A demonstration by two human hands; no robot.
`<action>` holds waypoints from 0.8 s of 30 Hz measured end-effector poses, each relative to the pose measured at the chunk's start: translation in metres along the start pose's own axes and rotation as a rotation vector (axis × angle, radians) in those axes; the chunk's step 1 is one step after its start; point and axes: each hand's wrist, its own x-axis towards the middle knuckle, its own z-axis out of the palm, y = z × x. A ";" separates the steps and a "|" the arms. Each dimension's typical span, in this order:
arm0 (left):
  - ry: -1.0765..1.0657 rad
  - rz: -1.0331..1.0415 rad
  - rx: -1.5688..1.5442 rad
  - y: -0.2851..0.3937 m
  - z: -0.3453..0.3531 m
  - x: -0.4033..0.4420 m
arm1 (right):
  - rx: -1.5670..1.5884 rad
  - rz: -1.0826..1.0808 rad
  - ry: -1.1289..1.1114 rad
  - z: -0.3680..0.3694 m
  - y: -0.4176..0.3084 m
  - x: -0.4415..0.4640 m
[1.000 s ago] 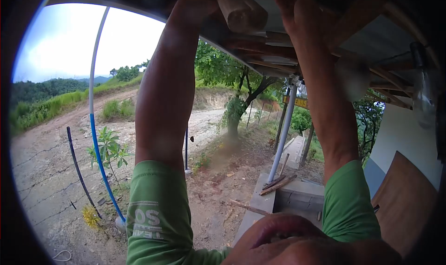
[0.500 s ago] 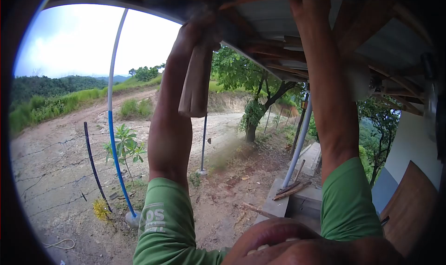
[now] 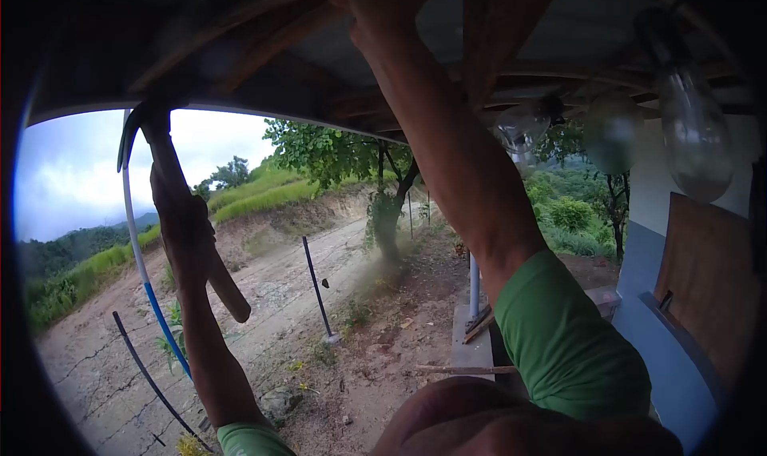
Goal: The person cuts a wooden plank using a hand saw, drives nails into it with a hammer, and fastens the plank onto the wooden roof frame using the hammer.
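Holding a hammer [image 3: 166, 156] aloft beneath a timber-framed roof [image 3: 343, 64], you are clamping your left hand [image 3: 188, 216] around the middle of its handle. The dark head is standing uppermost beside the roof's edge, its curved claw pointing left and downward against a cloudy sky [image 3: 80, 184], while the butt is slanting out below your fist in front of a dirt road [image 3: 272, 272]. Whether head and roof are touching, you cannot tell.

Your right hand [image 3: 390, 12] is resting high among the rafters [image 3: 288, 40], well apart from the left; shadow is hiding most of its fingers, so you cannot tell whether they are closing on wood. To its right, 1 broad timber [image 3: 507, 32] is running overhead, and beyond your green sleeve [image 3: 571, 336] a clear bulb [image 3: 697, 140] is hanging near a white-and-blue wall [image 3: 639, 256] with a brown board [image 3: 707, 280] standing against it.

Outside, a blue-and-white pole [image 3: 140, 252] is rising behind the hammer, a slim fence post [image 3: 318, 292] is leaning beside the road, and a leafy tree [image 3: 315, 156] is showing beyond.
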 end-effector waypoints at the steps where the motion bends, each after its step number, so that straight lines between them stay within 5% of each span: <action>1: 0.043 -0.026 0.040 0.010 -0.003 0.016 | -0.024 -0.029 -0.044 -0.001 0.006 0.001; 8: 0.280 0.088 0.348 0.002 -0.069 0.147 | -0.053 0.106 0.088 0.009 0.010 -0.008; 10: 0.206 0.070 0.310 -0.001 -0.071 0.154 | -0.082 0.061 0.154 0.017 -0.008 -0.027; 12: -0.101 0.006 -0.008 -0.008 -0.087 0.160 | -0.113 0.064 0.164 0.018 -0.005 -0.020; 14: -0.105 -0.016 0.110 -0.002 -0.103 0.162 | -0.073 0.036 0.160 0.018 0.000 -0.017; 19: 0.267 -0.073 0.037 0.001 -0.076 0.152 | 0.104 -0.030 0.120 0.016 0.011 -0.005; 20: -0.060 -0.075 -0.144 -0.010 -0.071 0.143 | 0.104 -0.045 0.084 0.014 0.010 -0.007; 22: 0.008 -0.079 0.105 -0.003 -0.068 0.140 | 0.106 -0.078 0.015 0.016 -0.002 -0.021; 24: -0.197 -0.114 0.074 -0.009 -0.101 0.156 | 0.156 0.029 -0.061 0.012 0.012 -0.015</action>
